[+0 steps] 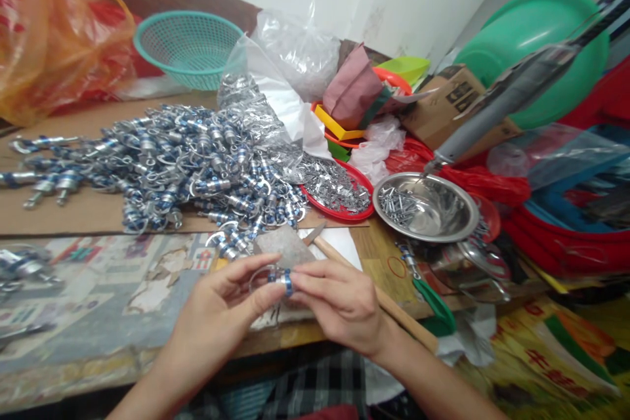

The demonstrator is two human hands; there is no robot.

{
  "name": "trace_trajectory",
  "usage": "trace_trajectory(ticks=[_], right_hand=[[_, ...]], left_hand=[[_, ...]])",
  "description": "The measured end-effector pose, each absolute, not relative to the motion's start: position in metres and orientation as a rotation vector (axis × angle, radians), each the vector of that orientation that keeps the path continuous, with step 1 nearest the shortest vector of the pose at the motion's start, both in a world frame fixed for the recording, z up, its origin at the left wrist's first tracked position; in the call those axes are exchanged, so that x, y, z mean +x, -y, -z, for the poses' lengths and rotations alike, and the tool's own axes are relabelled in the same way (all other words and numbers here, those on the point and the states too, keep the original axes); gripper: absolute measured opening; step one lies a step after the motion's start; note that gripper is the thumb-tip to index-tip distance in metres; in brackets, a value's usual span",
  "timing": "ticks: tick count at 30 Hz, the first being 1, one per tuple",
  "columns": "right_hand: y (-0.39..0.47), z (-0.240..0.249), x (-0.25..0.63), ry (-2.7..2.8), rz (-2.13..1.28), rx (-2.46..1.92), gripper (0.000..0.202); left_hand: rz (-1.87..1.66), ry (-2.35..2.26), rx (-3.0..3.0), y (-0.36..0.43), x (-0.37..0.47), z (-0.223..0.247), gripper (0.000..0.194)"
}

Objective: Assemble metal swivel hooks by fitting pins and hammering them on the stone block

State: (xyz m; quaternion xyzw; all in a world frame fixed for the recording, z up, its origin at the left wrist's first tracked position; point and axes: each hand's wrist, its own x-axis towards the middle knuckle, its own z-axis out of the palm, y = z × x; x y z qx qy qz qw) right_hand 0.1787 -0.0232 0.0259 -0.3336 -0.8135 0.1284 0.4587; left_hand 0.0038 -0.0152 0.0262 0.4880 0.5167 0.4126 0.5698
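Both hands meet over the table's front edge around one small silver-and-blue metal fitting with a curved wire loop. My left hand holds the loop side between thumb and fingers. The fingertips of my right hand pinch its blue end. Just behind the fitting lies a grey metal block. A long wooden-handled tool, seemingly a hammer with a pointed metal head, runs from beside the block to behind my right forearm. Beyond the block spreads a heap of similar silver-and-blue fittings.
A red tray carries small flat metal pieces. Right of it, a steel bowl contains metal pins, with a grey hanging tool above. A turquoise basket stands behind the heap. More fittings lie at left.
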Motion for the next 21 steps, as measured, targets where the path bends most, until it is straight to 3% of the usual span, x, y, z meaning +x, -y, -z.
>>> trace_trajectory(ticks=[4, 8, 11, 21], right_hand=[[0.012, -0.035, 0.184, 2.068, -0.503, -0.965, 0.012], [-0.043, -0.037, 0.217, 2.067, -0.148, -1.61, 0.019], [-0.091, -0.028, 0.244, 2.056, -0.064, -1.835, 0.024], [-0.128, -0.015, 0.259, 2.131, -0.142, -1.884, 0.035]], left_hand=[[-0.982, -1.16, 0.933, 0.017, 0.009, -0.022, 0.063], [-0.941, -1.085, 0.896, 0.011, 0.007, -0.021, 0.069], [-0.86, -1.056, 0.92, 0.006, 0.003, -0.023, 0.07], [-0.703, -0.908, 0.924, -0.011, -0.007, -0.02, 0.074]])
